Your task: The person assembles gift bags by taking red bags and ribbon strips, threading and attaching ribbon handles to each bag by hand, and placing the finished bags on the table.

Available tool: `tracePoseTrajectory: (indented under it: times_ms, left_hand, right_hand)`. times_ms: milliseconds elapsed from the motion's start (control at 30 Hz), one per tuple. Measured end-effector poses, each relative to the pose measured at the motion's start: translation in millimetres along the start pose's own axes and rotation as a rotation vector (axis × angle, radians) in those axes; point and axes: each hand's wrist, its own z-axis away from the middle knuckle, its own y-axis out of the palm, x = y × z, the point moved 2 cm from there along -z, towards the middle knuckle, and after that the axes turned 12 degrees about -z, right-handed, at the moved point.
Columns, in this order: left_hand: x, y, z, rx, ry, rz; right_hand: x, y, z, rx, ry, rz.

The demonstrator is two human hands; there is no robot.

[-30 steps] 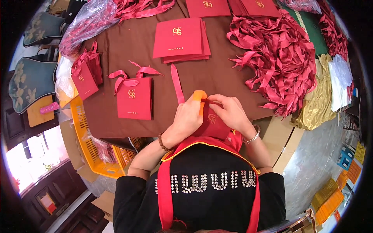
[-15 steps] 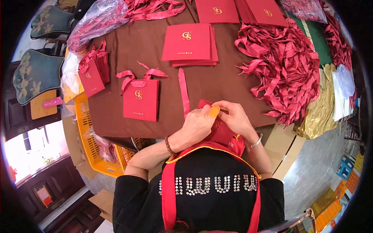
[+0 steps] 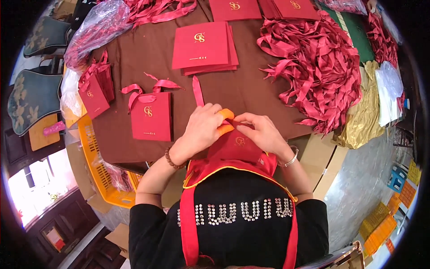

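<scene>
A red paper bag with a gold emblem rests against my red apron at the table's near edge. My left hand, with orange finger covers on two fingertips, pinches a bit of red ribbon at the bag's upper edge. Part of a red ribbon sticks out beyond that hand; whether it is the same piece is hidden. My right hand has its thumb and fingers closed on the bag's top right edge. A finished-looking red bag with ribbon handles stands to the left.
On the brown cloth lie a stack of flat red bags and, at right, a large heap of red ribbons. Several small handled bags stand at left. A yellow crate is below the table's left edge.
My hands have shifted slightly left with the bag, and more of its front shows. The left fingers have turned, baring two orange covers and a ribbon bit. The whole view has shifted a little.
</scene>
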Motion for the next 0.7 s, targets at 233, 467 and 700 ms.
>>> tracePoseTrajectory:
  times_ms: [233, 467, 700]
  left_hand:
    - [31, 7, -7, 0.118, 0.009, 0.454]
    - [39, 2, -41, 0.624, 0.353, 0.337]
    - [30, 5, -49, 1.091, 0.394, 0.572]
  right_hand:
    - [7, 8, 6, 0.024, -0.016, 0.109]
    - [18, 18, 18, -0.024, -0.335, 0.291]
    - [20, 25, 22, -0.044, -0.436, 0.33]
